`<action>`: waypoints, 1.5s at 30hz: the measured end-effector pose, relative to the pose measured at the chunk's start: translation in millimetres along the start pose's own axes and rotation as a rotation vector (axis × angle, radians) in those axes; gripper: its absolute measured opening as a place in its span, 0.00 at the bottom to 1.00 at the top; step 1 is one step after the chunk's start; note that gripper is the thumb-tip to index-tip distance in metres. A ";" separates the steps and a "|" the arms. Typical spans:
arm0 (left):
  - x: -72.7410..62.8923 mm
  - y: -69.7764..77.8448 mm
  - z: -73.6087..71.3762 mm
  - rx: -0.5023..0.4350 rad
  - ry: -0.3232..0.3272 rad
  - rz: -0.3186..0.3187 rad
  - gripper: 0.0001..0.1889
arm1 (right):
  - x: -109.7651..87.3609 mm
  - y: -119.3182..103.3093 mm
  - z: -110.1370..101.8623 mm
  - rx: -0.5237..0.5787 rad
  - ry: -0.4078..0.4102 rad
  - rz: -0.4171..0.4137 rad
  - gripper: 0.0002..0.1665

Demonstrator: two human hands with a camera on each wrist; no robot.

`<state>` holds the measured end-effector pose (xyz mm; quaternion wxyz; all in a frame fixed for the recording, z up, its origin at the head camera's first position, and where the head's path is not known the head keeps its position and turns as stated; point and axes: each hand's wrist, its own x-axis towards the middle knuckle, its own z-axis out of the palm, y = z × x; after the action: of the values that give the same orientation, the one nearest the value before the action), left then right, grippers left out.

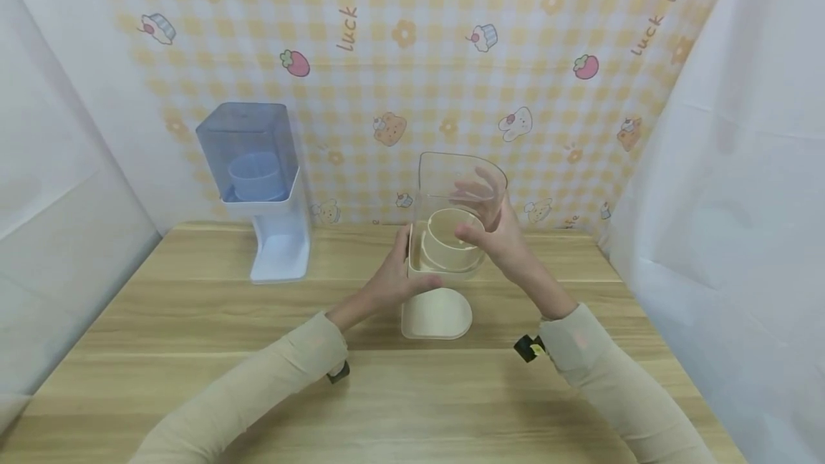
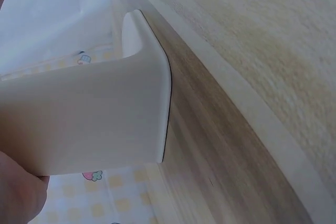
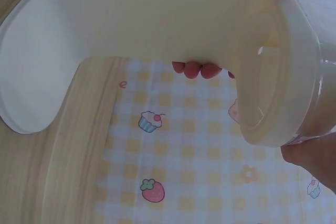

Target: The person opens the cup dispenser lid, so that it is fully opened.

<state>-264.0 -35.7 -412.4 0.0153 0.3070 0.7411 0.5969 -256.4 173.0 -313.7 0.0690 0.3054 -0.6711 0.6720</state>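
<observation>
A cream dispenser (image 1: pixel 438 315) with a clear cover (image 1: pixel 441 176) stands on the table in front of me. A round cream tube shows through the cover. My left hand (image 1: pixel 394 279) grips the left side of the stand just below the cover, thumb in front. In the right wrist view its fingertips (image 3: pixel 192 70) curl round the edge of the column (image 3: pixel 152 17). My right hand (image 1: pixel 505 238) holds the cover from the right, thumb at the front and fingers showing through the clear wall. The left wrist view shows the column's back and foot (image 2: pixel 149 66) on the wood.
A second dispenser (image 1: pixel 281 256), white with a translucent blue cover (image 1: pixel 241 131), stands at the back left. Behind the wooden table (image 1: pixel 412 407) hangs a yellow checked cloth (image 1: pixel 445 92). White sheets (image 1: pixel 728 163) hang on both sides.
</observation>
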 end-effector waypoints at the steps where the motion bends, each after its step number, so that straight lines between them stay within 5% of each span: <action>1: 0.0 -0.5 0.0 -0.003 -0.002 0.002 0.65 | -0.3 0.1 0.2 0.001 0.001 0.000 0.66; 45: 1.2 -2.0 -3.2 0.019 0.027 0.010 0.59 | 3.5 -8.8 -8.0 -0.046 -0.156 0.003 0.59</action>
<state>-267.1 -38.1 -412.9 -0.0006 0.3026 0.7453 0.5941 -257.3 180.3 -303.7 0.0225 0.3542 -0.6903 0.6306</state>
